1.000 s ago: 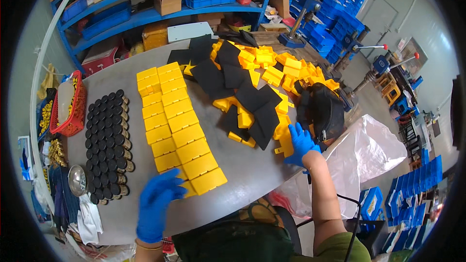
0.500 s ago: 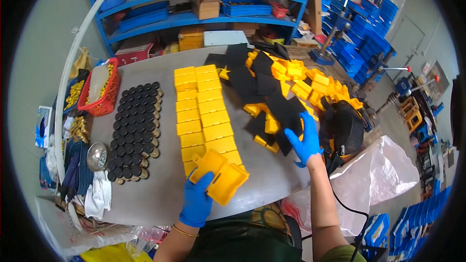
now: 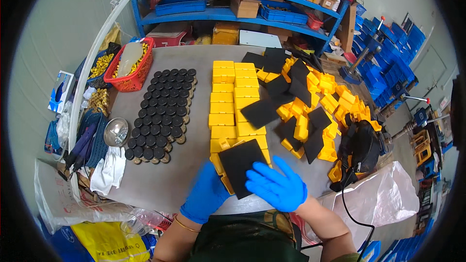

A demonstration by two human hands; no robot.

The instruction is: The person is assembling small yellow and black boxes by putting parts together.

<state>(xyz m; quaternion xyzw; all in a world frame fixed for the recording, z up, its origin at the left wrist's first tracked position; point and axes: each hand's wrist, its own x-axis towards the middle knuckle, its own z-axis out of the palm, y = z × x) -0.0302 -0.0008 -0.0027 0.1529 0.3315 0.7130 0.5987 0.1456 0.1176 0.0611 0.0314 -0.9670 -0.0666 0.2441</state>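
Observation:
In front of me, my left hand (image 3: 206,193) in a blue glove is closed on an open yellow plastic box (image 3: 226,184), mostly hidden under a black square sheet (image 3: 241,167). My right hand (image 3: 277,186), also gloved in blue, has its fingers on the sheet's right edge and holds it over the box. Just beyond, yellow boxes (image 3: 222,108) stand in two columns. Another black sheet (image 3: 260,113) lies against the right column. Farther right is a heap of loose yellow boxes (image 3: 330,103) with several black sheets (image 3: 299,82) among them.
Rows of black-capped round pieces (image 3: 160,111) stand left on the grey table (image 3: 204,58). Beside them are a red basket (image 3: 130,83) of small yellow parts and a metal bowl (image 3: 116,132). A black bag (image 3: 365,146) sits at the right edge. Blue shelves (image 3: 218,14) stand behind.
My right hand has come from the heap to the middle with a black sheet, now over the box in my left hand. The view has shifted, and some sheets on the heap lie differently.

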